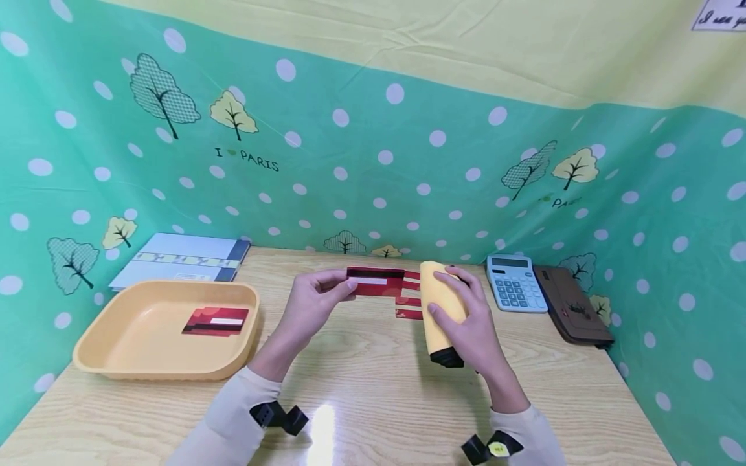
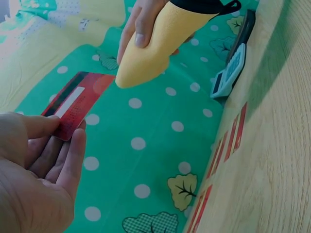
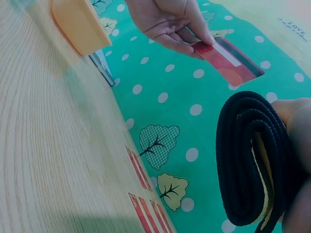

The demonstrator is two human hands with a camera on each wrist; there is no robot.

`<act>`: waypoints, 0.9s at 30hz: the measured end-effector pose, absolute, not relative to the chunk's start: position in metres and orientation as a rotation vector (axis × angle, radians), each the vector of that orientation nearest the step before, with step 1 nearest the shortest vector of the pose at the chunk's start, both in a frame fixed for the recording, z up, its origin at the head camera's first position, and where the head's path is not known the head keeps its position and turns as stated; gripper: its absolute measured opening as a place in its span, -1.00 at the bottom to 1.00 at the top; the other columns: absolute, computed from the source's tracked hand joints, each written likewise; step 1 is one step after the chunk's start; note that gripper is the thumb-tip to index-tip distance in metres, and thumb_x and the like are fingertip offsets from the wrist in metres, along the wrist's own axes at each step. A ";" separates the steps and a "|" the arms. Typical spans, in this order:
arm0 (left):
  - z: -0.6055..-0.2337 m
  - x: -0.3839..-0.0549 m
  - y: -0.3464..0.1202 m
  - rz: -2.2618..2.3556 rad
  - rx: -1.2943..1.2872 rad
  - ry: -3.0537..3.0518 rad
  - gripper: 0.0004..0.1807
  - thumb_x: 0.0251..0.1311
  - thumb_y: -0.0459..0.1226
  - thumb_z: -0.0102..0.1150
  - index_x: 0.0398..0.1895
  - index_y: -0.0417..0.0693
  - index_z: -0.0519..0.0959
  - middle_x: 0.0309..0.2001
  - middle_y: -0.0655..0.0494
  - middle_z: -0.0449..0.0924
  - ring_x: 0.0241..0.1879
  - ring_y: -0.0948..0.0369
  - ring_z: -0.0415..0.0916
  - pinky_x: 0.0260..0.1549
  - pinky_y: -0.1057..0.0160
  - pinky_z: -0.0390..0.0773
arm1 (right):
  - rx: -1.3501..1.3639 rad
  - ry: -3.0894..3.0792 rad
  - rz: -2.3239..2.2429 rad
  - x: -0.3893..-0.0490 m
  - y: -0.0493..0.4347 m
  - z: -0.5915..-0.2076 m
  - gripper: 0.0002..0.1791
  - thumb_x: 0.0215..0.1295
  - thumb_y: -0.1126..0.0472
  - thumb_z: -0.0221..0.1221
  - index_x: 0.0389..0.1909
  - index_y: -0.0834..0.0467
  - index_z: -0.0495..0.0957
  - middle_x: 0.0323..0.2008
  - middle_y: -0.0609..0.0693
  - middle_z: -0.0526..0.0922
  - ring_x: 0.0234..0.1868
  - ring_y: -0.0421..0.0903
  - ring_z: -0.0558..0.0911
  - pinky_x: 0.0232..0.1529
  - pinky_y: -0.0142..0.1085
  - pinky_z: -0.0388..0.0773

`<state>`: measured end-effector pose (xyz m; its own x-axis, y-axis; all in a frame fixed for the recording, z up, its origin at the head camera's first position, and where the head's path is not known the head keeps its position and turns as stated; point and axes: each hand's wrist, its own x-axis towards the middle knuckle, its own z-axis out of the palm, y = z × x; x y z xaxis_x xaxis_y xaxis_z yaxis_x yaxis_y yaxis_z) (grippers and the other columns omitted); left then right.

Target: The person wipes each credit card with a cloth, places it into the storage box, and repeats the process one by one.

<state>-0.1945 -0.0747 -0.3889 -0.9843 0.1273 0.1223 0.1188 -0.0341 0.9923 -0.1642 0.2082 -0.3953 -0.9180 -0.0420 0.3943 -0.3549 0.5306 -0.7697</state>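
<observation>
My left hand point(image 1: 305, 307) pinches a red card point(image 1: 380, 283) at its left end, between thumb and fingers. The card has a dark stripe and a white strip, and is raised off the table. My right hand point(image 1: 473, 323) grips a rolled yellow cloth point(image 1: 432, 333) with a black edge. In the right wrist view the black layers of the rolled cloth point(image 3: 238, 160) show at its end. Its rounded other end point(image 2: 133, 70) is close to the card's far end in the left wrist view; contact I cannot tell. Several more red cards point(image 1: 410, 314) lie on the table behind these, partly hidden.
On the left, a yellow tray point(image 1: 140, 310) contains red cards point(image 1: 217, 321). A light-blue notebook or folder point(image 1: 186, 249) lies behind it. At the right are a blue calculator point(image 1: 515, 285) and a brown wallet-like case point(image 1: 574, 310). A green dotted curtain point(image 1: 373, 162) backs the table point(image 1: 361, 401).
</observation>
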 end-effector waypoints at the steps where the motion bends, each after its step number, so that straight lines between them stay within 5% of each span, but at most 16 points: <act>1: -0.389 -0.195 -0.075 2.242 0.276 2.170 -0.69 0.35 -0.35 0.29 0.06 -0.39 0.68 -0.06 -0.16 0.77 -0.27 0.34 0.77 -0.04 0.37 0.77 | 0.329 -2.446 1.339 -0.164 0.208 -0.395 -0.44 0.35 0.25 0.35 0.36 -0.08 0.54 0.47 -0.03 0.29 0.22 -0.03 0.40 -0.06 -0.33 0.50; 12: -0.390 -0.197 -0.074 2.339 0.296 2.087 -0.57 0.31 -0.48 0.27 0.24 -0.19 0.51 -0.13 -0.28 0.79 -0.28 0.25 0.80 -0.07 0.23 0.82 | 0.342 -2.439 1.336 -0.165 0.208 -0.396 -0.44 0.35 0.25 0.36 0.36 -0.08 0.54 0.47 -0.03 0.30 0.24 -0.02 0.41 -0.05 -0.35 0.51; 27: -0.395 -0.200 -0.072 2.348 0.199 2.063 -0.56 0.28 -0.54 0.26 0.24 -0.26 0.57 -0.03 -0.39 0.73 -0.22 0.17 0.80 -0.12 0.19 0.83 | 0.371 -2.412 1.356 -0.165 0.207 -0.399 -0.43 0.33 0.26 0.37 0.34 -0.09 0.55 0.45 -0.06 0.32 0.28 -0.06 0.40 -0.02 -0.40 0.51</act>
